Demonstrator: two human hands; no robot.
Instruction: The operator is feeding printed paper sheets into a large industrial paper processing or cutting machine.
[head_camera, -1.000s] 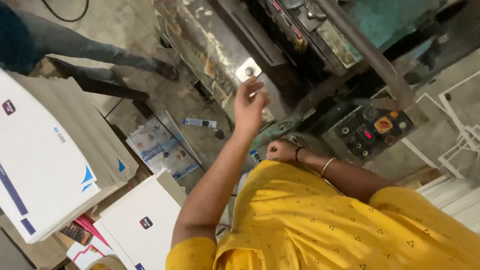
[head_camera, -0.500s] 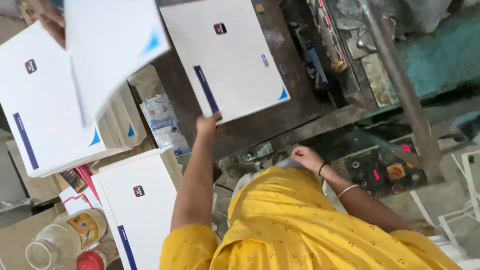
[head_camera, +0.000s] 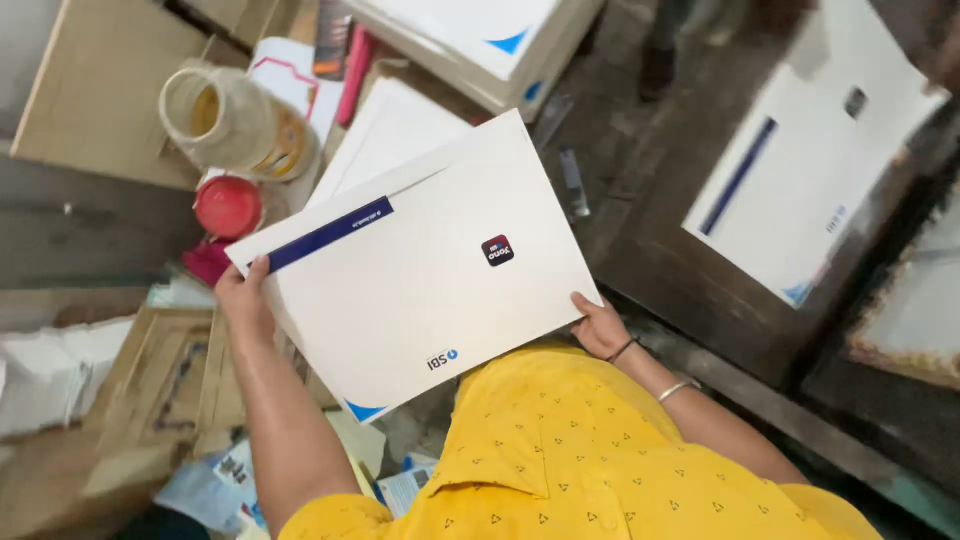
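Seen from the head camera, both hands hold one large white sheet (head_camera: 420, 270) with a dark blue stripe, level above the cluttered floor. The left hand (head_camera: 243, 298) pinches its striped corner; the right hand (head_camera: 600, 325) grips the opposite edge, fingers curled beneath. Beside the left hand stand a red-capped jar (head_camera: 228, 206) and a plastic jar (head_camera: 235, 122). Another white sheet (head_camera: 800, 170) lies on the dark worktop (head_camera: 680, 270) at the right.

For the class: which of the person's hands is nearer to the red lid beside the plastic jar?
Left. The left hand grips the white sheet's edge just below the red lid. The right hand holds the sheet's opposite edge, far across from the lid.
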